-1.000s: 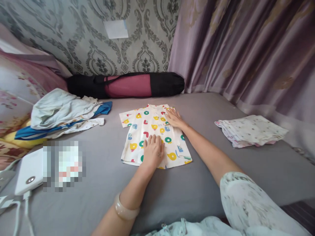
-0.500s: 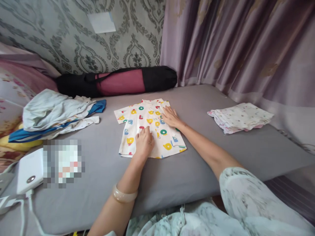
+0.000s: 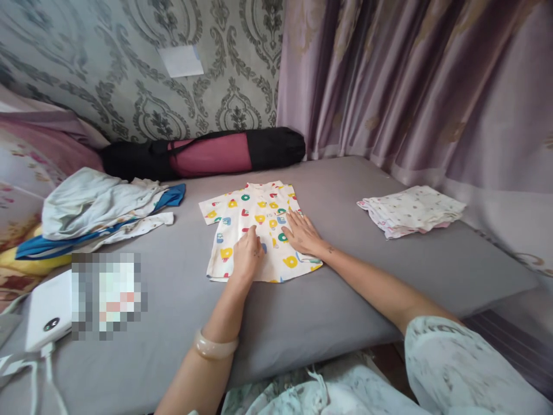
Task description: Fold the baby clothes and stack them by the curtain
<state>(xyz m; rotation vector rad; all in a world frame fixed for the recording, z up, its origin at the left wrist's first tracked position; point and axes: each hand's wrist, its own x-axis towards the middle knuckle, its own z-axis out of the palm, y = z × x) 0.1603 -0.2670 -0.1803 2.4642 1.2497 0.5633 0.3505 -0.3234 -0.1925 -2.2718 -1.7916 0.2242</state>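
Observation:
A child's short-sleeved shirt [image 3: 233,242], white with colourful printed letters and shapes, lies spread on the grey bed sheet. Its collar points away from me. The left sleeve sticks out; on the right the side is folded inward. My left hand [image 3: 248,253] is closed, its fingers curled together against the lower middle of the shirt; the fingertips are partly hidden. Flat on the folded right side lies my right hand [image 3: 302,233], open with the fingers stretched out.
Folded white printed clothes [image 3: 412,210] lie at the right. To the left are a heap of loose clothes [image 3: 95,202] and a white power bank [image 3: 49,311] with cables. A black and red long bag [image 3: 211,153] runs along the wall, beside a purple curtain [image 3: 367,80].
My right hand has slid down the shirt's right side toward me. The fingers of my left hand have curled in more. The view has tilted up slightly.

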